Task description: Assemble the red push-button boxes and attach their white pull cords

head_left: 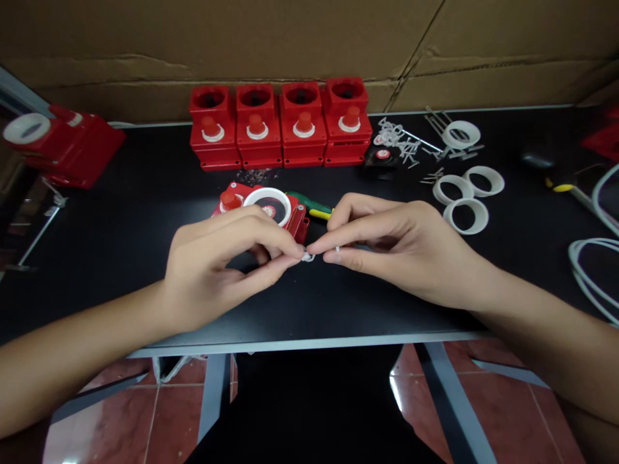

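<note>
My left hand (217,264) is closed in a pinch, thumb and forefinger on a small whitish piece (308,257) of unclear kind. Fingertip to fingertip with it, my right hand (406,248) also pinches; a tiny white bit (338,249) shows between its thumb and fingers. Both hands are above the front of the black table (271,316). Just behind them lies a red housing (294,225) with a white ring (288,209) and a red knob (230,200), partly covered by my left hand. A green and yellow screwdriver (309,205) lies beside it, partly hidden by my right hand.
Several red housings (261,151) stand in a row against the cardboard (290,45). Loose white parts (391,135), white rings (467,216) and pins lie at back right. White cable (585,283) coils at the right edge. Another red unit (82,151) sits at left.
</note>
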